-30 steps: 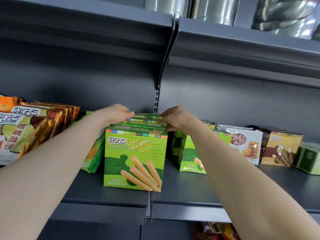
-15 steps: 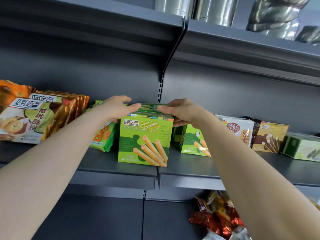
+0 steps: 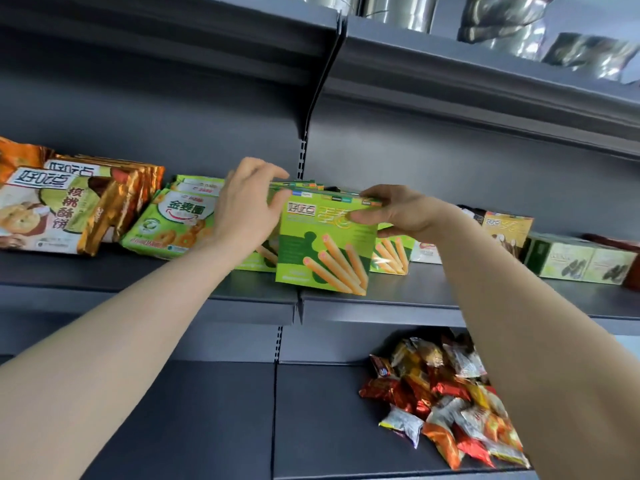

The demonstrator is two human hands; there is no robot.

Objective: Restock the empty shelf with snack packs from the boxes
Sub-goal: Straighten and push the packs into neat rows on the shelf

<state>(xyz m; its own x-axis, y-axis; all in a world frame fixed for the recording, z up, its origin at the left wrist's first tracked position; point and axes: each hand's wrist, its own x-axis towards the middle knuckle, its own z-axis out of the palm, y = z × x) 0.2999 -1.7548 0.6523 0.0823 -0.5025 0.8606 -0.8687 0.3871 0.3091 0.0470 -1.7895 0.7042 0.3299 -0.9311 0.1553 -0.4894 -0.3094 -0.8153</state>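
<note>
Green box (image 3: 325, 258) farther right, gripped by fingers (image 3: 375, 195) of left hand (image 3: 246, 209) and right hand (image 3: 401, 213)

Shiny metal ducts (image 3: 394, 12) up top, right of centre. Slotted upright (image 3: 303, 157) splits grey back panel (image 3: 173, 126) into two bays; dark bracket (image 3: 322, 81) above it.

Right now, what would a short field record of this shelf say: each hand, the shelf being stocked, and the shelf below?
left hand: grips the top left of the green egg-roll boxes
right hand: pinches the top right corner of the front one
shelf: biscuit bags at left, pale green boxes at right
lower shelf: pile of wrapped snacks
</note>
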